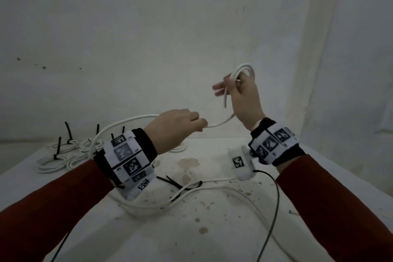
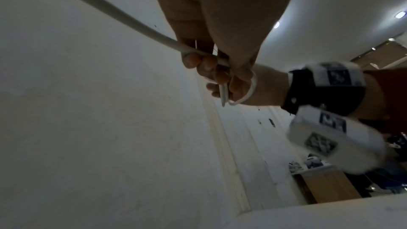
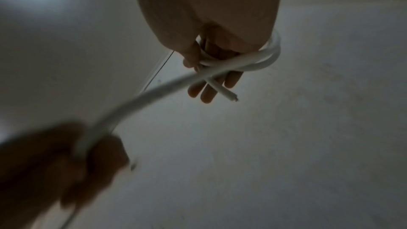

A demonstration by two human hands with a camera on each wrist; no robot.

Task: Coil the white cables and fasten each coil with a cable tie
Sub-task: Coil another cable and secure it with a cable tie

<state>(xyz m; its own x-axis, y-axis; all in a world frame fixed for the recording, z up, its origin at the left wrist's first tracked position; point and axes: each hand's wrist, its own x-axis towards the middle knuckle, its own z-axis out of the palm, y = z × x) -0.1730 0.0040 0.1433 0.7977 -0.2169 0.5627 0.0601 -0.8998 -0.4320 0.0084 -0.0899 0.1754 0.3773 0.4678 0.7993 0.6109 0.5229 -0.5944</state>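
Note:
A white cable runs in the air between both hands above the table. My left hand grips it in a fist, as the left wrist view also shows. My right hand is raised higher, with two loops of the cable wound round it. Its thumb pinches the loops while the other fingers point straight out. The cut free end sticks out below those fingers. Behind my left fist the cable arcs back down to the table.
Several finished coils bound with black ties lie at the table's back left. Loose black cable ties and slack white cable lie between my forearms. A thin black wire hangs from my right wrist. A wall stands close behind.

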